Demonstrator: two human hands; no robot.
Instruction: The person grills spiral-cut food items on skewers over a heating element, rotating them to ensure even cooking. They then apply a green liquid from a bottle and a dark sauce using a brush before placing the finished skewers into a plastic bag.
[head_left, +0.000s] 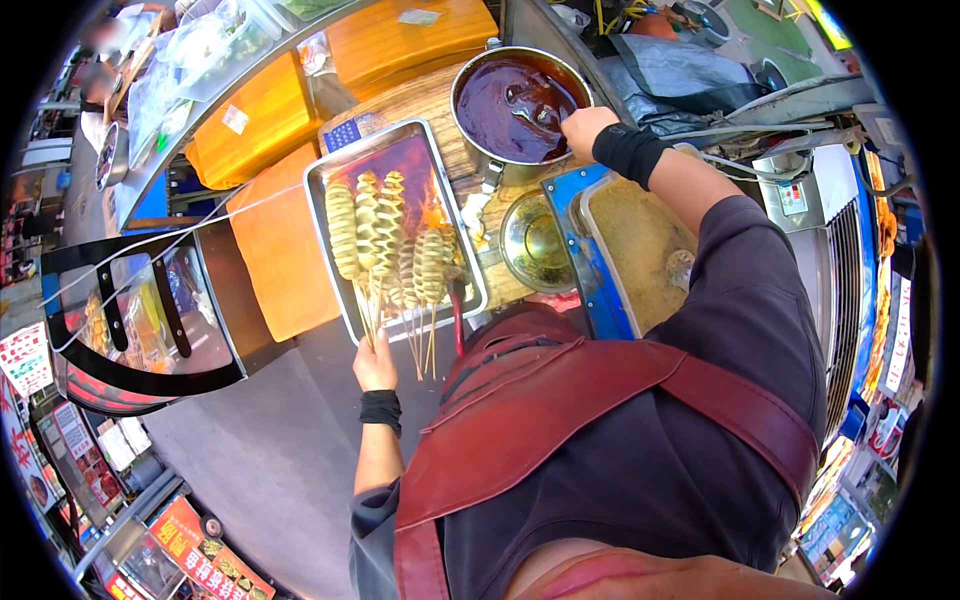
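Note:
My left hand (373, 362) grips the wooden sticks of several long spiral-cut food skewers (366, 225). Their pale coils lie over a steel tray (474, 279) whose bottom is coated with red sauce. Shorter spiral-cut skewers (427, 266) rest to the right in the same tray, beside a basting brush with a red handle (457, 311). My right hand (589, 133) is curled at the right rim of a metal pot (484, 154). Dark red-brown sauce (495, 101) fills it, its surface disturbed near the hand. Whether those fingers hold anything is hidden.
A round metal bowl with yellowish liquid (540, 244) stands below the pot. To its right is a blue-edged basin of brownish contents (637, 240). Orange boxes (251, 116) stand behind the tray, and a white cable (187, 236) crosses on the left.

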